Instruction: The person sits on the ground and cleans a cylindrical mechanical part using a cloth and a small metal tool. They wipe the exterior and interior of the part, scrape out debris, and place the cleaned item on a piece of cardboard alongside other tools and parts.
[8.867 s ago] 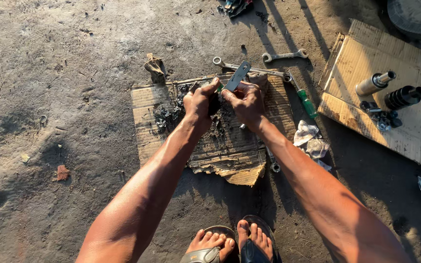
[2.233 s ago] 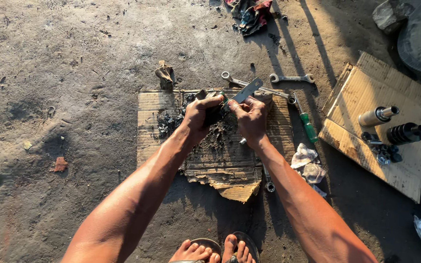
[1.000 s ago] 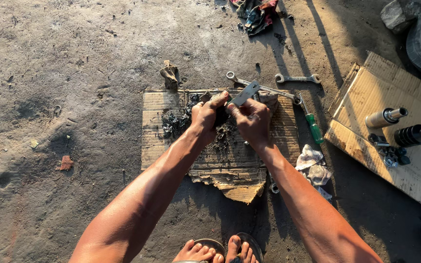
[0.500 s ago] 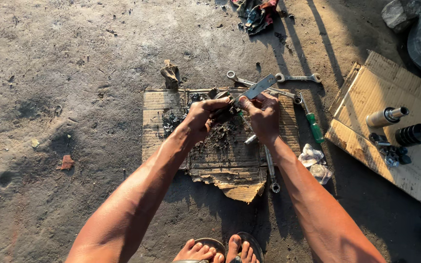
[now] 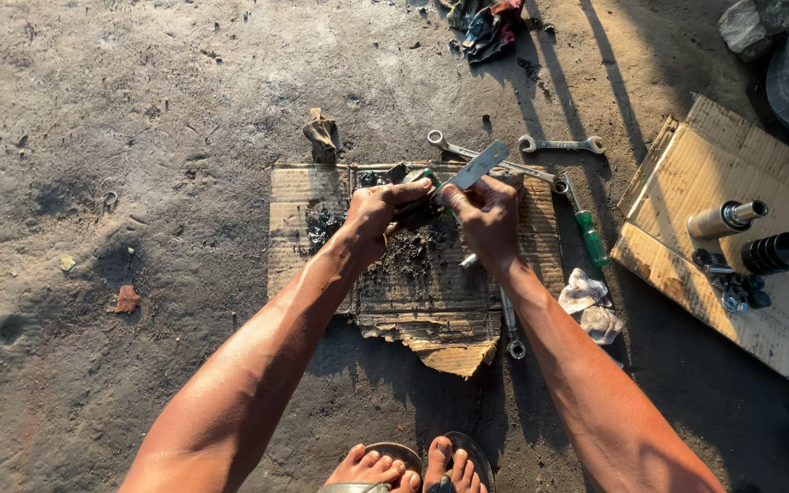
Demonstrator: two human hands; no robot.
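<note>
My left hand [image 5: 378,215] grips a small dark greasy part [image 5: 417,208] over a torn cardboard sheet [image 5: 299,224] on the ground. My right hand [image 5: 486,219] holds a flat grey metal blade [image 5: 477,168] that points up and to the right, its lower end against the part. Black grime [image 5: 408,256] lies on the cardboard right under both hands. A spanner [image 5: 510,324] lies on the cardboard under my right forearm.
Two spanners [image 5: 561,144] lie beyond the cardboard, a green-handled screwdriver [image 5: 589,235] and a crumpled rag [image 5: 591,303] to its right. A second cardboard [image 5: 687,196] at right carries cylindrical metal parts [image 5: 726,218]. Cloth [image 5: 488,20] lies at top, my sandalled feet [image 5: 404,464] at bottom.
My hands have stayed over the cardboard, working the blade against the part; the blade's angle shifted slightly. The view drifted a little, nothing was picked up or released.
</note>
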